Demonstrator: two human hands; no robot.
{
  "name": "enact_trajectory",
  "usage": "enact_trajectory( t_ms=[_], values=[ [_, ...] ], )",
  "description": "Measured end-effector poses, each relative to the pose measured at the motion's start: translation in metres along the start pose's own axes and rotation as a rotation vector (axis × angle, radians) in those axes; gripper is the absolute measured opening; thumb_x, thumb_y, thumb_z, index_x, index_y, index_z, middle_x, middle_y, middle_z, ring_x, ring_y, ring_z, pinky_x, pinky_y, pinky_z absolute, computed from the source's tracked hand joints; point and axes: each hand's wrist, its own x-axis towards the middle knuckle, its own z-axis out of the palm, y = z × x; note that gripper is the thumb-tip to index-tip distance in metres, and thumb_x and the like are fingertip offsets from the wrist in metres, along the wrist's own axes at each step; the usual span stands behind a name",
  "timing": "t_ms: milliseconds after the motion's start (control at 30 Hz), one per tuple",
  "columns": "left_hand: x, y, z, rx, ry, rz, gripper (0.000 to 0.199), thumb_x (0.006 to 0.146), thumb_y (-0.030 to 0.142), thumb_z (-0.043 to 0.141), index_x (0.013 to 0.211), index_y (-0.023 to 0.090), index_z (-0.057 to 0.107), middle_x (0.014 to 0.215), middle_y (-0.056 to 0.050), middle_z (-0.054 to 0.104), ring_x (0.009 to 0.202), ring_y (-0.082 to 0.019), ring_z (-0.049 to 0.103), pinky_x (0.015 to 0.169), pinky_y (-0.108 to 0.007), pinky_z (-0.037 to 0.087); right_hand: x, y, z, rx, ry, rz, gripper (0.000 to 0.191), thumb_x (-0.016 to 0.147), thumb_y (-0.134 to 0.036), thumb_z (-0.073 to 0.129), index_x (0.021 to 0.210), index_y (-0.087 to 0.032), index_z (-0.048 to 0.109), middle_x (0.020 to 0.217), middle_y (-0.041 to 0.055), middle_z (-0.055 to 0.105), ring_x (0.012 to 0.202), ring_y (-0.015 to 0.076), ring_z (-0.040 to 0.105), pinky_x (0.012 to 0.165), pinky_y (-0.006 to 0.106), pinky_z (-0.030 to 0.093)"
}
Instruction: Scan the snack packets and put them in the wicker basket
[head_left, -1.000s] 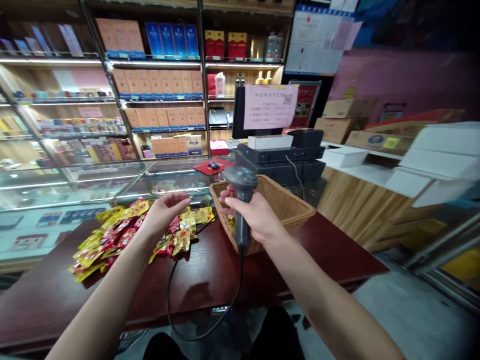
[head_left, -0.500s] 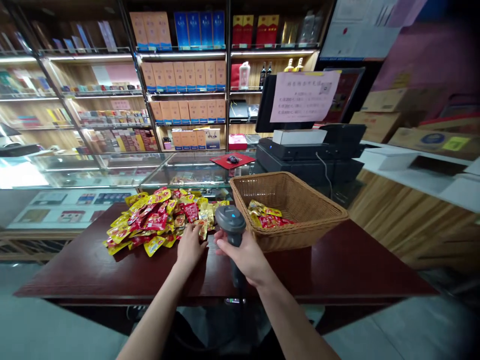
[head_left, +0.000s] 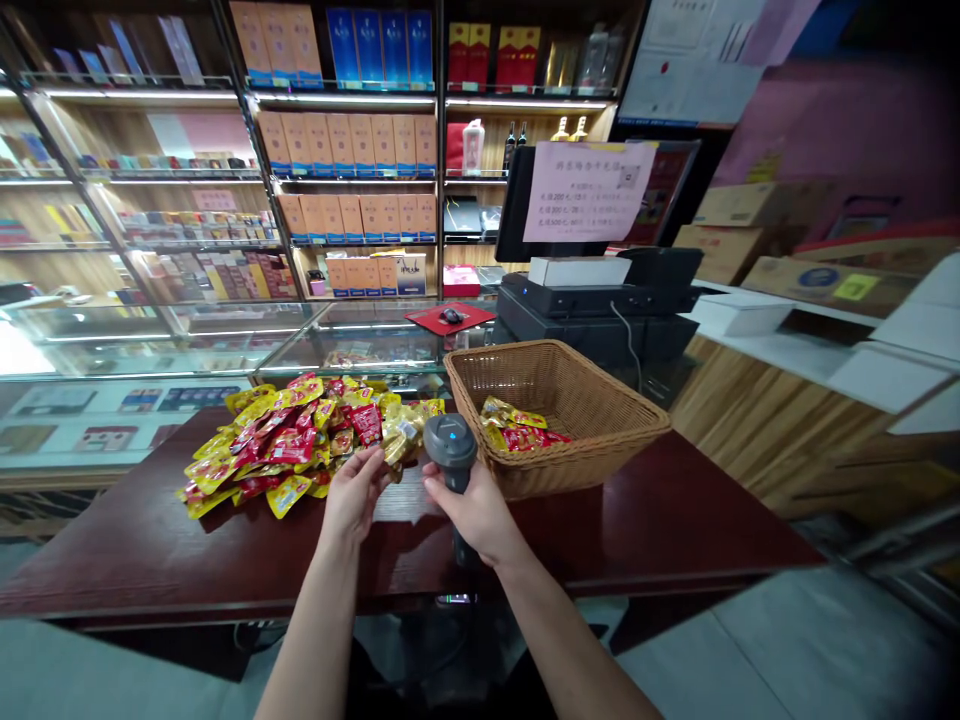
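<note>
My right hand [head_left: 480, 510] is wrapped round the handle of a dark grey barcode scanner [head_left: 450, 441], which stands upright with a small blue light on top. Between the thumb and fingers of my left hand [head_left: 354, 492] is the edge of a gold snack packet [head_left: 399, 438], raised in front of the scanner head. To the left lies a heap of red and yellow snack packets [head_left: 289, 440] on the dark wooden table [head_left: 315, 560]. A brown wicker basket [head_left: 577, 470] sits right of the scanner, with several packets [head_left: 517, 428] inside it.
Behind the table runs a glass counter [head_left: 360, 335] with a mouse [head_left: 451, 315] on a red mat. A monitor [head_left: 514, 205] with a pink notice stands above a black cash drawer [head_left: 592, 325]. Shelves of boxed goods line the back wall.
My left hand has lifted the gold packet off the front of the heap and turned it up toward the scanner. My right hand still holds the scanner. The view has shifted slightly.
</note>
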Motion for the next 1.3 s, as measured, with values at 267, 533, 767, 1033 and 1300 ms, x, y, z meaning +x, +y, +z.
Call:
enact_trajectory(
  t_ms=[267,533,767,1033,1300],
  values=[
    [-0.022,0.014,0.022,-0.205,-0.093,-0.11,0.017,0.068,0.01,0.074,0.077,0.014,0.061,0.079,-0.005,0.07,0.067,-0.013,0.066,0.06,-0.023,0.055,0.016,-0.013,0.002,-0.176,0.169,-0.214,0.029,0.073,-0.03,0.068,0.098,-0.016,0.063,0.089,0.008,0.073,0.082,0.0235,0.069,0.085,0.038,0.053],
    [0.0,0.069,-0.003,0.4,-0.352,0.131,0.041,0.063,0.04,0.083,0.095,0.017,0.068,0.08,-0.004,0.071,0.065,-0.013,0.065,0.058,-0.022,0.05,0.025,-0.011,0.006,-0.069,0.148,-0.207,0.028,0.072,-0.029,0.069,0.097,-0.016,0.064,0.089,0.0068,0.073,0.081,0.0224,0.069,0.082,0.036,0.054],
    [0.016,0.067,0.032,0.336,-0.28,0.127,0.05,0.066,0.039,0.082,0.107,0.017,0.065,0.084,-0.004,0.072,0.065,-0.012,0.065,0.058,-0.021,0.05,0.023,-0.008,0.019,0.132,0.196,-0.051,0.03,0.066,-0.031,0.073,0.09,-0.017,0.063,0.083,0.0037,0.071,0.063,0.0173,0.065,0.057,0.027,0.054],
    [-0.008,0.029,0.046,-0.164,-0.329,-0.179,0.017,0.08,0.023,0.072,0.092,0.013,0.068,0.083,-0.008,0.073,0.075,-0.018,0.07,0.069,-0.027,0.058,0.029,-0.007,0.034,0.267,0.365,-0.058,0.036,0.068,-0.036,0.071,0.096,-0.019,0.058,0.084,0.0036,0.068,0.061,0.0162,0.063,0.056,0.026,0.056],
    [0.017,0.051,0.053,0.001,-0.388,-0.092,0.032,0.069,0.021,0.081,0.097,0.012,0.069,0.085,-0.008,0.073,0.076,-0.017,0.07,0.067,-0.024,0.055,0.009,-0.005,0.013,0.055,0.18,-0.07,0.034,0.075,-0.04,0.069,0.097,-0.016,0.06,0.083,0.0085,0.072,0.064,0.0215,0.069,0.056,0.031,0.058]
  ],
)
